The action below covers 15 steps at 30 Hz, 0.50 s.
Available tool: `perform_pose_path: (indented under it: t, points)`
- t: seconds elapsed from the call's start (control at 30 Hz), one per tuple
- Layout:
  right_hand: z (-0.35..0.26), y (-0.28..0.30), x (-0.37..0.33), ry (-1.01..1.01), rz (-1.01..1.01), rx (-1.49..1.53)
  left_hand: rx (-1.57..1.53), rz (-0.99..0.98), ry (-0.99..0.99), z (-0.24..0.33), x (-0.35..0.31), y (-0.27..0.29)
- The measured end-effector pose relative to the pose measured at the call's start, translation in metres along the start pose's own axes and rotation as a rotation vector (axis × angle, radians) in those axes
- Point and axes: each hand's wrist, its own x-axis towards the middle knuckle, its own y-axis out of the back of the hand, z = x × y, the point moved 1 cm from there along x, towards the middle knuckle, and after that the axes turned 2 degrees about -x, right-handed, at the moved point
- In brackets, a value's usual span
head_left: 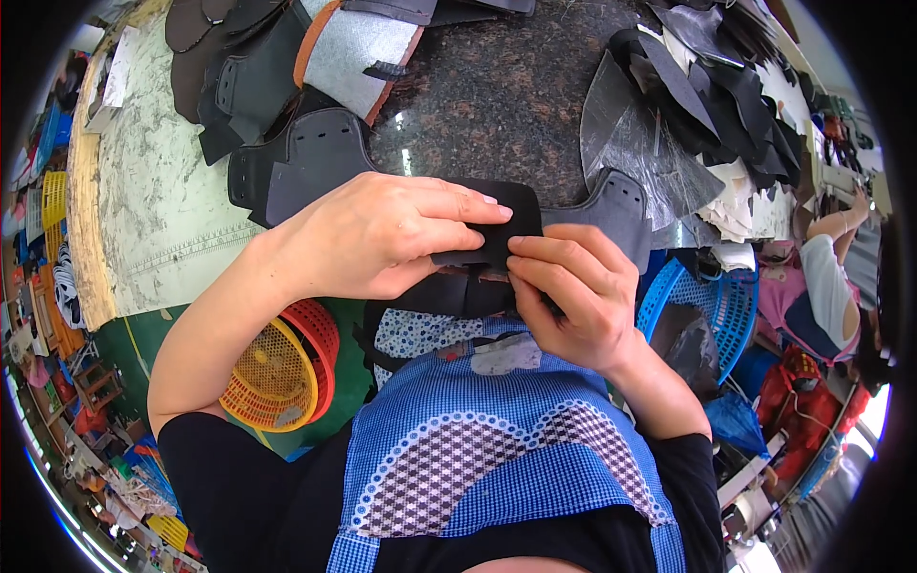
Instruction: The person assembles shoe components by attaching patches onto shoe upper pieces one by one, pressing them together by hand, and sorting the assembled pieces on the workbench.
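Observation:
A black leather shoe-upper piece [518,202] with a rounded corner lies at the table's near edge, in front of my body. My left hand [368,234] reaches over it from the left, index and middle fingers resting on top and the other fingers curled at its lower edge. My right hand [578,286] pinches the piece's right edge between thumb and fingers. Beneath my hands, a dark strip [444,294] hangs along the table edge. Similar black cut pieces with slots stick out on the left [320,143] and on the right [616,205].
Dark leather cut pieces [244,81] and a grey-backed piece [358,57] pile up at far left. Black scraps [688,86] and clear plastic sheet [630,134] lie at right. Below are yellow [272,377], red [325,349] and blue [721,315] baskets. Another person [826,286] sits at right.

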Motion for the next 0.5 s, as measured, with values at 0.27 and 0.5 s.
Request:
perform_pose_path:
  t: [0.27,0.5]
  points:
    - [-0.006,-0.004,0.011,-0.029,-0.136,-0.047,0.035,0.031,-0.004,0.003,-0.003,0.0]
    - [0.006,0.008,0.014,0.069,-0.162,-0.066,0.181,0.053,-0.046,0.012,-0.006,0.002]
